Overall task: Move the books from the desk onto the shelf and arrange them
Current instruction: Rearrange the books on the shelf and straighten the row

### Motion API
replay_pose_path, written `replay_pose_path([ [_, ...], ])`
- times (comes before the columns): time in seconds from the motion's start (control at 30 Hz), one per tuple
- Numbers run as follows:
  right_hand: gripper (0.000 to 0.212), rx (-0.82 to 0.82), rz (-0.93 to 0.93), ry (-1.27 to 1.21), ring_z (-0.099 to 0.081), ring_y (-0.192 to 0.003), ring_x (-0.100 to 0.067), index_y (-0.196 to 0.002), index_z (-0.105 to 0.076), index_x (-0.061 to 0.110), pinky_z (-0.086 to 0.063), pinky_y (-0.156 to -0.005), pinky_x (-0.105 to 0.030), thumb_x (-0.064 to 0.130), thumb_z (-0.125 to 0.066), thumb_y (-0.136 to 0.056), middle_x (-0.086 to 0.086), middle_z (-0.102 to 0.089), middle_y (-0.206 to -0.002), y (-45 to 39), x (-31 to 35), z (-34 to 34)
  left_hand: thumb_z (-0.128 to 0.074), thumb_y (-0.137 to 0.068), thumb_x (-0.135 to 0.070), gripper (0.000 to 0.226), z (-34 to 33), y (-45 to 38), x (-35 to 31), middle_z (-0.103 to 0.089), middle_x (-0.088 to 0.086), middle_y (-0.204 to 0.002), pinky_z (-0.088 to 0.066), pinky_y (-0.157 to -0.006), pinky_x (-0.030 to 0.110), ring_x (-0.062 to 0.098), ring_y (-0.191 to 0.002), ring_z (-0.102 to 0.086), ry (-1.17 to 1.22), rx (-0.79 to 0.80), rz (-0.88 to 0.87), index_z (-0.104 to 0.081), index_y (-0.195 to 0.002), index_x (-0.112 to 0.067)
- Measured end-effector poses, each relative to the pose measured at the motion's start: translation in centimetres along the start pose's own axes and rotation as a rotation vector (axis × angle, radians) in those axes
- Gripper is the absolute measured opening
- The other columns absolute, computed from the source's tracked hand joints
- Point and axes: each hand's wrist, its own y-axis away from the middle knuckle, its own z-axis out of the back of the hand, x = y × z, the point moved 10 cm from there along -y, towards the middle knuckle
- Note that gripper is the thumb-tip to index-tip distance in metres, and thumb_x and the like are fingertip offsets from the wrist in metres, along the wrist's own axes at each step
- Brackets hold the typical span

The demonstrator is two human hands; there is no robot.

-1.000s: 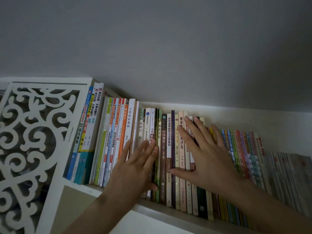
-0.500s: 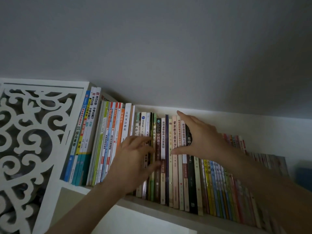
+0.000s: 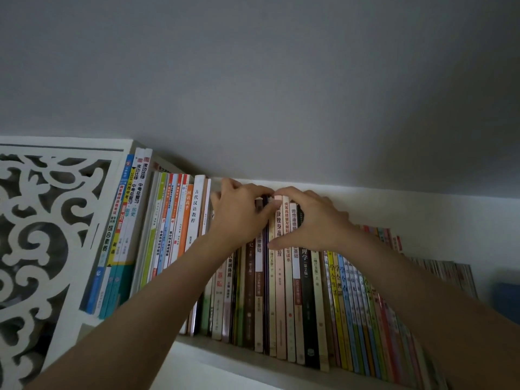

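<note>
Where the books (image 3: pixel 281 291) stand upright in a long row on the white shelf (image 3: pixel 253 361), both hands reach to the tops of the middle spines. The left hand (image 3: pixel 242 218) curls its fingers over the top edges of the dark-spined volumes, gripping them. Just beside it, nearly touching, the right hand (image 3: pixel 315 220) hooks its fingers over the pale and black spines, thumb pressed against their faces. A white carved fretwork panel (image 3: pixel 47 235) closes the shelf's left end, under a grey wall (image 3: pixel 281 80).
</note>
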Motion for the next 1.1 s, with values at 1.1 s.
replay_pose_path([
  [1.1, 0.088, -0.254, 0.124, 0.065, -0.034, -0.136, -0.019, -0.147, -0.030, 0.041, -0.015, -0.111, -0.055, 0.053, -0.075, -0.073, 0.009, -0.039, -0.147, 2.9, 1.0, -0.1, -0.056, -0.095, -0.015, 0.063, 0.1, 15.0, -1.1, -0.066, -0.003, -0.098, -0.052, -0.064, 0.021, 0.010, -0.071, -0.063, 0.222, -0.021, 0.227, -0.019, -0.146, -0.021],
])
